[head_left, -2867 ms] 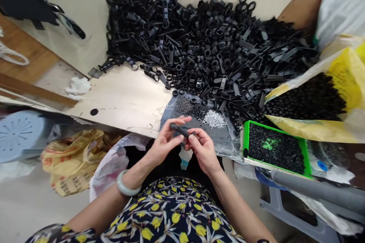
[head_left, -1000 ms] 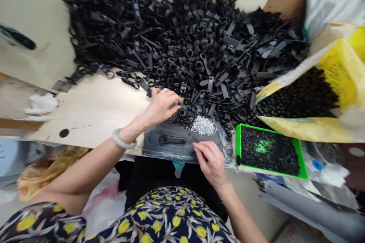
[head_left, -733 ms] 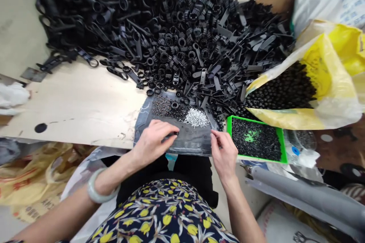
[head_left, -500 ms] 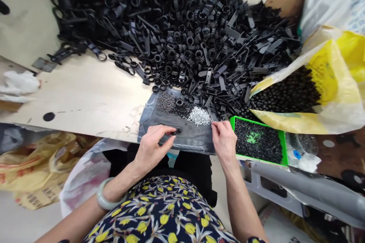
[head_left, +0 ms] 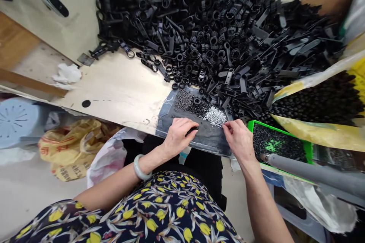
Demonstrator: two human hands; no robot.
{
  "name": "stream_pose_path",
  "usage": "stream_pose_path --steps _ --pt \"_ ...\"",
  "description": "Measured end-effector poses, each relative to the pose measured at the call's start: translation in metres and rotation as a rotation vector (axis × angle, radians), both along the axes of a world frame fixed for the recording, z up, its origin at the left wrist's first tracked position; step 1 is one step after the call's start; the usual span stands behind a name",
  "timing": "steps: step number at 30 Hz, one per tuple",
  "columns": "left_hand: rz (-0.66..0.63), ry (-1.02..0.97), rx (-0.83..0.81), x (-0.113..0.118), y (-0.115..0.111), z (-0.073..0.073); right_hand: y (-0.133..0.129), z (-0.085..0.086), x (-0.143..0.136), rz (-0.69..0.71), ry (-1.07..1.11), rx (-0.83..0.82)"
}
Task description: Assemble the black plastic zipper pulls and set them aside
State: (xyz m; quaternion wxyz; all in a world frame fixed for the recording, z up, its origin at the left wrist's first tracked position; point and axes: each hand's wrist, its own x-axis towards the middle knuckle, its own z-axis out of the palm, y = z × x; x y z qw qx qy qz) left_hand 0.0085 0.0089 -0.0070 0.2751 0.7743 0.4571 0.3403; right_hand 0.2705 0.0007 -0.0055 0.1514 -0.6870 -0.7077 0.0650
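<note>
Over the dark mat (head_left: 165,115) at the table's front edge, my left hand (head_left: 181,134) has its fingers closed round a small black part (head_left: 190,131). My right hand (head_left: 238,138) is pinched at the right edge of a pile of silver pins (head_left: 215,116); whatever sits between its fingertips is too small to make out. Left of the silver pins lie small brown-grey pieces (head_left: 184,100) and tiny black pieces, with a black ring (head_left: 196,101) among them.
A large heap of black plastic parts (head_left: 199,38) covers the back. To the right are a green tray (head_left: 309,152) of small black pieces and a yellow-white bag (head_left: 327,123). A grey bar (head_left: 313,169) crosses at the right. White tissue (head_left: 68,74) lies left.
The view has shifted, so the table and both hands appear farther right. The black part at my left hand now sits within its fingers instead of lying flat on the mat.
</note>
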Motion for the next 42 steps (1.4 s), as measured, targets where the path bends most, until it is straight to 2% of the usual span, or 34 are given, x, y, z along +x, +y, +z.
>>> stream_pose_path --steps 3,5,7,11,13,15,19,24,30,36,39,42 --pt "-0.014 0.026 -0.005 0.002 0.002 -0.003 -0.002 0.001 0.001 -0.033 0.037 0.008" --pt "-0.010 0.031 -0.004 0.002 0.002 -0.005 -0.005 0.003 0.001 -0.052 0.134 0.003" --pt "-0.003 0.028 -0.001 0.001 0.002 -0.006 -0.012 0.007 -0.003 -0.094 0.362 -0.017" --pt "-0.003 0.007 0.006 0.001 0.002 -0.007 -0.026 0.012 -0.029 -0.236 0.982 -0.085" --pt "-0.011 -0.019 0.016 0.000 0.003 -0.009 -0.029 0.010 -0.048 -0.256 1.153 -0.112" --pt "-0.025 -0.049 0.031 0.000 0.003 -0.010 -0.028 0.007 -0.064 -0.232 1.206 -0.122" --pt "-0.037 -0.089 0.039 0.000 0.002 -0.013 -0.022 -0.002 -0.083 -0.130 1.160 -0.080" --pt "0.000 -0.129 0.037 0.001 0.001 -0.014 -0.019 -0.002 -0.087 -0.035 1.063 -0.057" --pt "0.001 -0.146 0.060 0.001 0.002 -0.018 -0.022 -0.002 -0.088 0.024 0.802 0.089" --pt "-0.024 -0.158 0.050 0.000 0.003 -0.022 -0.021 0.001 -0.086 0.190 0.549 0.168" --pt "-0.019 -0.182 0.053 0.000 0.004 -0.022 -0.045 0.012 -0.081 0.172 0.536 0.140" --pt "-0.023 -0.214 0.059 0.001 0.004 -0.022 -0.100 0.020 -0.065 0.073 0.575 0.167"
